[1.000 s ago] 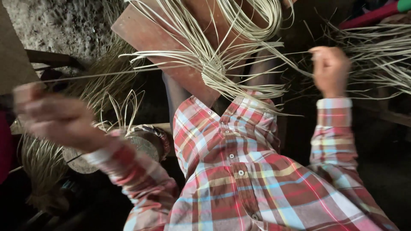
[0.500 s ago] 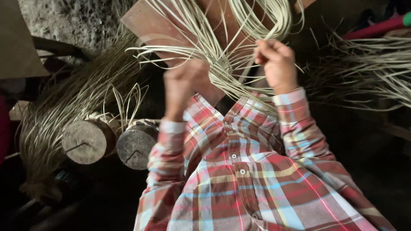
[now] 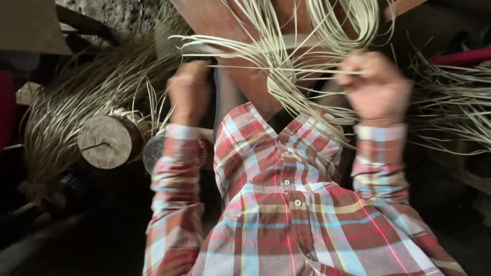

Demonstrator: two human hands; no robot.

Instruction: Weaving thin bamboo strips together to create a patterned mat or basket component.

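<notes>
- The pale reed strips (image 3: 286, 66) fan out from a small woven knot (image 3: 279, 82) that sits on a reddish wooden board (image 3: 240, 76), near the board's middle and just above the open collar of the plaid shirt (image 3: 286, 204).
- One thin strand (image 3: 302, 70) runs level from the knot to the right hand (image 3: 376, 87), which is closed with fingers pinched on the strand's end.
- The left hand (image 3: 189, 92) is raised at the board's left edge, fingers curled; it is blurred, and I cannot tell whether it grips any strip.
- More strips loop upward over the board's top part in a loose coil (image 3: 348, 20).
- As a judgement, the weaving looks to be at an early stage: only the small centre is tight, while nearly all the strips lie loose and unwoven around it.
- Left of the board, two cut log ends (image 3: 107, 140) lie side by side, with a heap of the same pale fibre (image 3: 76, 102) draped over and behind them.
- Right of the board another bundle of strips (image 3: 450, 107) spreads across dark ground, with something red (image 3: 460, 55) above it.
</notes>
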